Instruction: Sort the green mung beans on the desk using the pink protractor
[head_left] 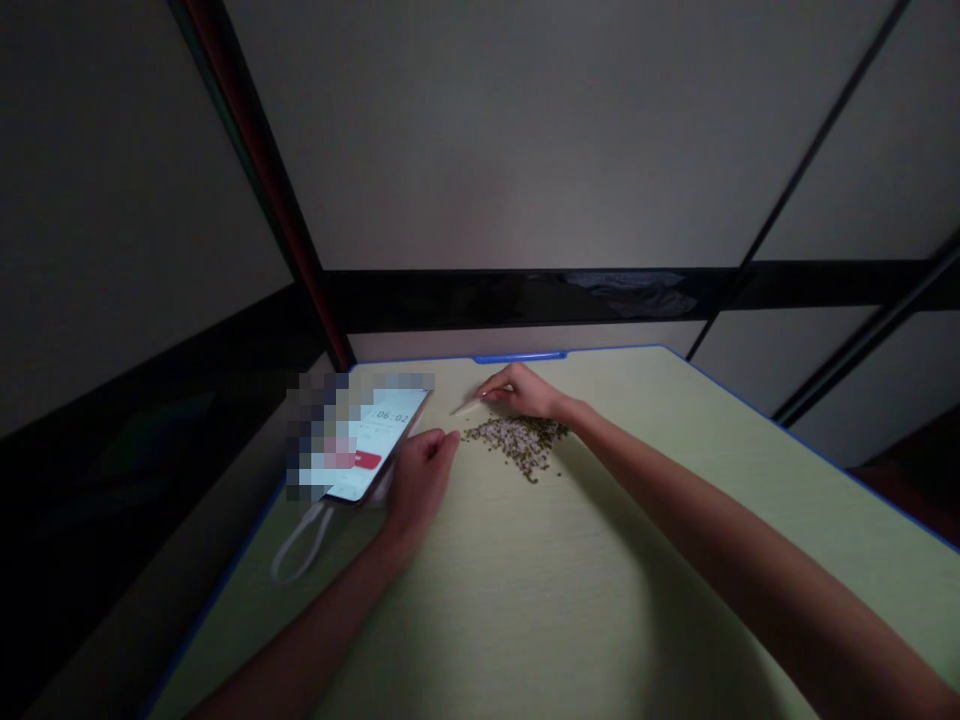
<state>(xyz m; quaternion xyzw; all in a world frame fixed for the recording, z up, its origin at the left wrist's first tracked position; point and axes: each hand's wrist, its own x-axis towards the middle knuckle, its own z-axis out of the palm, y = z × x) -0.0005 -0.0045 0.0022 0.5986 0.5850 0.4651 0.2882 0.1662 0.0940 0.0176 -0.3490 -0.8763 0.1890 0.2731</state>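
Between my hands lies a loose, spread-out pile of small green and pale grains or beans point(525, 440), too small to name exactly. My right hand point(521, 390) is at the pile's far side, its fingers pinched on a thin pale pointed tool point(466, 407) whose tip points left, just above the tabletop. Left of the pile rests my left hand point(421, 475), its fingers curled in and the thumb towards the grains. Whatever may be inside those curled fingers is hidden. Close beside this hand is a phone point(375, 440) with a lit screen showing a timer, partly pixelated.
The pale yellow-green table point(510, 600) has a blue edge and a blue piece point(521, 357) at its far side. A white cable or strap loop point(300, 545) hangs off the phone's near end. Light panels with a dark band point(525, 300) stand behind the table.
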